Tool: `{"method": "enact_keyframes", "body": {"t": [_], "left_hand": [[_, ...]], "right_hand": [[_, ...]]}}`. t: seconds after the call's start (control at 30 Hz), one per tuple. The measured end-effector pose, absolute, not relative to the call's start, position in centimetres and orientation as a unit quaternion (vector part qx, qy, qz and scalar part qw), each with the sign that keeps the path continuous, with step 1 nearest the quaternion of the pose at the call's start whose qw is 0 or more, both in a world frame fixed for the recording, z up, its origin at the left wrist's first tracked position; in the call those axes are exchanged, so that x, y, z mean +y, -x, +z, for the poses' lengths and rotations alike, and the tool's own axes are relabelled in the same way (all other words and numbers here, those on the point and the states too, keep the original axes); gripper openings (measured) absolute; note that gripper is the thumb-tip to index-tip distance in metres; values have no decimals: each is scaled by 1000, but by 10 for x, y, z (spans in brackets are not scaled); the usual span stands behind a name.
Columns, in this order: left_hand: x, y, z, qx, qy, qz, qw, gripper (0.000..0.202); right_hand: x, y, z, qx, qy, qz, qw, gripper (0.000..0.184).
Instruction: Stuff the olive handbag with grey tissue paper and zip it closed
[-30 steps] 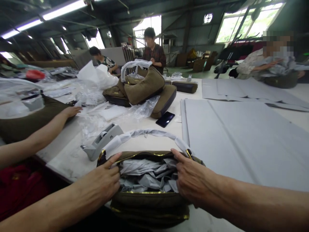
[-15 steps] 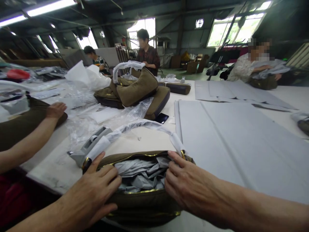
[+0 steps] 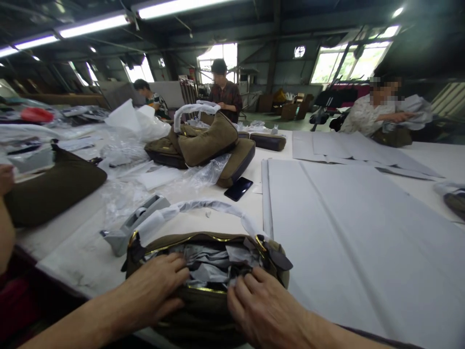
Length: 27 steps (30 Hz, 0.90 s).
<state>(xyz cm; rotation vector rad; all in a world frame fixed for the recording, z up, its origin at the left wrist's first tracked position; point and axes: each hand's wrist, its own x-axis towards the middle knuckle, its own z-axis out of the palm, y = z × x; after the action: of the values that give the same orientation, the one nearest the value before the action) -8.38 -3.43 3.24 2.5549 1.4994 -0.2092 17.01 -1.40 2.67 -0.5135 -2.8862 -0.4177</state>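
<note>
An olive-brown handbag (image 3: 203, 310) is in front of me, its gold zipper (image 3: 207, 290) undone and crumpled grey-white paper (image 3: 207, 274) filling the opening. My left hand (image 3: 156, 283) lies over the left end of the front rim, fingers reaching inside and thumb outside. At the right of the front rim, my right hand (image 3: 261, 298) has its fingers curled around the edge, against the paper; its fingertips are partly hidden. A handle (image 3: 207, 206) wrapped in white film arches up behind the opening. Behind the bag's left end stands a grey tape dispenser (image 3: 138, 220).
More olive bags (image 3: 209, 138) lie piled beyond, near clear plastic wrap (image 3: 123, 150) and a black phone (image 3: 239, 188). Large grey-white sheets (image 3: 356, 232) cover the right side. At left, a co-worker's arm (image 3: 5, 218) is beside another bag (image 3: 58, 189). Other people sit across the table.
Both hands have come off the back and ends of the opening toward the front rim, the right moving down and inward. The co-worker's hand at left has drawn back leftward.
</note>
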Motion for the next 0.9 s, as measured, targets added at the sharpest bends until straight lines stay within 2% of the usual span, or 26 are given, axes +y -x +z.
{"method": "enact_keyframes", "body": {"t": [0.07, 0.13, 0.23, 0.37, 0.4, 0.43, 0.5, 0.57, 0.63, 0.7, 0.8, 0.9], "left_hand": [[-40, 76, 39, 488, -867, -1, 100, 26], [-42, 61, 42, 463, -877, 65, 111, 28], [-34, 28, 41, 423, -876, 155, 173, 27], [-13, -11, 35, 398, -823, 228, 335, 26], [-8, -17, 33, 401, -802, 235, 374, 25], [-4, -21, 31, 409, -780, 240, 408, 26], [1, -24, 25, 420, -749, 250, 447, 27], [3, -24, 18, 414, -741, 270, 455, 25], [0, -24, 11, 406, -740, 298, 445, 23], [-4, -25, 5, 423, -735, 340, 405, 30], [-11, -29, 1, 426, -743, 391, 338, 38], [-11, -33, 7, 388, -788, 332, 346, 35]], "right_hand": [[-5, -187, 37, -958, 160, -134, 196, 20], [6, -205, 47, -931, 219, -143, 253, 22], [19, -221, 53, -904, 332, -72, 259, 23], [21, -214, 46, -846, 456, 78, 264, 59], [21, -210, 43, -827, 486, 101, 264, 64], [20, -206, 39, -810, 508, 127, 264, 62], [18, -201, 30, -772, 529, 188, 299, 45], [16, -199, 18, -700, 534, 263, 394, 33], [13, -197, 5, -597, 534, 320, 507, 32], [10, -195, -6, -508, 525, 358, 582, 33], [8, -190, -13, -435, 508, 396, 629, 33], [8, -186, -13, -396, 484, 439, 645, 31]]}}
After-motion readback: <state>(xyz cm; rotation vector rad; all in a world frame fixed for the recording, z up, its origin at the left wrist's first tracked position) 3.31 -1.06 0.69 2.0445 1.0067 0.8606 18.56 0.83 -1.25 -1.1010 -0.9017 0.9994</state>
